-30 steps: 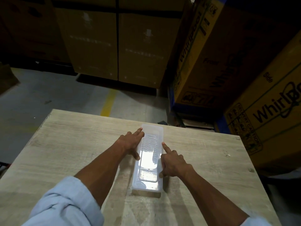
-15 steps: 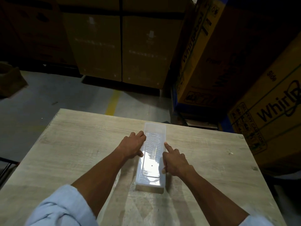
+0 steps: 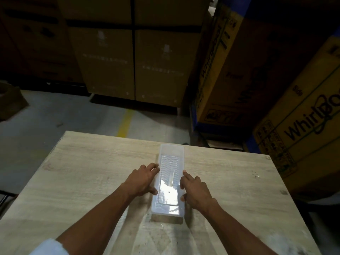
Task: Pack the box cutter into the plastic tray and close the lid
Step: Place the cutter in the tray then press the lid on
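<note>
A long translucent plastic tray (image 3: 169,183) lies lengthwise in the middle of the wooden table (image 3: 82,181), with its ribbed lid on top. A faint pale shape shows through the lid; the box cutter cannot be made out. My left hand (image 3: 141,179) rests against the tray's left long edge, fingers spread, thumb at the rim. My right hand (image 3: 195,188) touches the right long edge, index finger stretched along the rim and thumb at the side. Neither hand lifts the tray.
Large cardboard appliance boxes (image 3: 303,126) stand close beyond the table's right and far sides. More tall cartons (image 3: 132,61) line the back. Grey floor with a yellow line (image 3: 125,124) lies past the far edge. A small brown box (image 3: 11,100) sits on the floor at left.
Both hands have slid slightly toward me along the tray's long edges. The tray has stayed in place.
</note>
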The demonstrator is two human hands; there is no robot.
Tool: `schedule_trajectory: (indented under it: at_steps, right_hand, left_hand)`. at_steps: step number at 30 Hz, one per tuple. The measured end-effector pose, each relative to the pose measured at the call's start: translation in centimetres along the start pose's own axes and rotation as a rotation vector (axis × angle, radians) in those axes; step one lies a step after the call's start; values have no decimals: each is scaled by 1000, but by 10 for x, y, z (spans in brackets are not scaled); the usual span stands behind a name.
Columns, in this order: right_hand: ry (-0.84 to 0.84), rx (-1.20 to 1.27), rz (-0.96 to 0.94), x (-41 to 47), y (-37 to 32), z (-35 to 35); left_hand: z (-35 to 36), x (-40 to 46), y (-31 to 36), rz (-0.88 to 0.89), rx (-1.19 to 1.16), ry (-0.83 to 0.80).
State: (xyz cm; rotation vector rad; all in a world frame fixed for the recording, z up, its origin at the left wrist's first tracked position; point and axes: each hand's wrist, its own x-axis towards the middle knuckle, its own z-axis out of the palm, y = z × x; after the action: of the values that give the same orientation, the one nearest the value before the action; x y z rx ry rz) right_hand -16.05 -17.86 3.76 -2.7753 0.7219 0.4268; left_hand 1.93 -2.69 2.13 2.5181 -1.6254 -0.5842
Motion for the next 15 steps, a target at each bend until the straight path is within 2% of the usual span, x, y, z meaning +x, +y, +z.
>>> schedule_trajectory:
  at_steps: [11, 15]
  right_hand:
    - [21, 57, 19, -2, 1, 10]
    - [20, 78, 30, -5, 0, 13]
  left_hand:
    - [13, -12, 7, 37, -72, 146]
    - [12, -15, 4, 31, -86, 99]
